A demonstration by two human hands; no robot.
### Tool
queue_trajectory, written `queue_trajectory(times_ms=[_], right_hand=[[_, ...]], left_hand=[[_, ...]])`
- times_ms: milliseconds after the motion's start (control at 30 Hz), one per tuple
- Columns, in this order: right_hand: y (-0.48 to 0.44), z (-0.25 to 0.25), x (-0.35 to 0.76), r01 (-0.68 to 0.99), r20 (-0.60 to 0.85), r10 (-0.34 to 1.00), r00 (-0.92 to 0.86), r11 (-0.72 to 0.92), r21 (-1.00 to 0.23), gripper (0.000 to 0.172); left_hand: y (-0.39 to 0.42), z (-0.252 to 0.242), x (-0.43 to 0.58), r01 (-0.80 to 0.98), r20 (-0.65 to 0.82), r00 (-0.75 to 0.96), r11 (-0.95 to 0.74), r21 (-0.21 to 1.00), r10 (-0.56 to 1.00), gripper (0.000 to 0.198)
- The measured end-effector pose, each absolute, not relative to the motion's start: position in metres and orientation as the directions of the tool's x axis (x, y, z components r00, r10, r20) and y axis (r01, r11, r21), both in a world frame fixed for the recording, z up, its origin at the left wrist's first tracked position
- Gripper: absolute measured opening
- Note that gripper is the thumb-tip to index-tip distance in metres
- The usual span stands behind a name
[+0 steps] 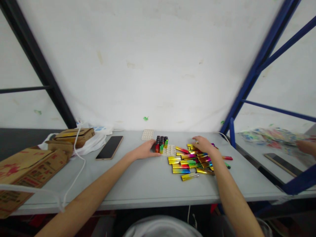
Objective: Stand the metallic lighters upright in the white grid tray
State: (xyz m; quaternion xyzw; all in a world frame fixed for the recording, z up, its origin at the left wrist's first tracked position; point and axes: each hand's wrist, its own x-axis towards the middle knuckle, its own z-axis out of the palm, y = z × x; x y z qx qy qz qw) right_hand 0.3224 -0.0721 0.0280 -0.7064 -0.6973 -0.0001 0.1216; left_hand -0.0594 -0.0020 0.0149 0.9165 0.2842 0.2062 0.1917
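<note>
L grip (145, 151) spread on tray (170, 150), R grip (203, 144) atop lighter pile (187, 163), pinch unclear; prob light, stiff, slick, so take mid-body.

Phone (109, 147): lay face up with a dark screen on the grey table (148, 187).
Small box (74, 135): cardboard, sat on a white plastic bag (92, 144).
Large box (27, 168): printed cardboard, overhung the table's left edge.
Cable (78, 166): white, trailed towards the front edge.
Empty tray (147, 134): white, near the wall.
Blue frame (256, 69): slanted up at the right.
Next table: another person's hand (306, 146) beside colourful packets (269, 136).
</note>
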Motion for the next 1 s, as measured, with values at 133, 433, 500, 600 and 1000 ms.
queue_trajectory(times_ms=[133,433,500,600,1000], right_hand=[[-0.073,0.026,0.328,0.987,0.084,0.995,0.059,-0.045,-0.157,0.042],[-0.074,0.034,0.318,0.961,0.062,0.994,-0.093,0.106,-0.255,0.030],[-0.074,0.035,0.314,0.956,0.059,0.990,-0.128,0.140,-0.258,0.029],[-0.075,0.035,0.308,0.955,0.080,0.983,-0.166,0.181,-0.237,0.028],[-0.073,0.036,0.284,0.876,0.358,0.929,-0.098,0.251,-0.412,0.030]], left_hand=[[0.001,0.012,-0.060,0.455,0.279,0.745,-0.768,0.451,0.606,0.065],[-0.001,0.015,-0.059,0.453,0.253,0.753,-0.758,0.470,0.607,0.068],[-0.001,0.015,-0.059,0.460,0.246,0.755,-0.758,0.463,0.608,0.069],[-0.001,0.014,-0.059,0.471,0.244,0.752,-0.759,0.451,0.612,0.069],[0.000,0.013,-0.059,0.467,0.255,0.757,-0.772,0.432,0.601,0.066]])
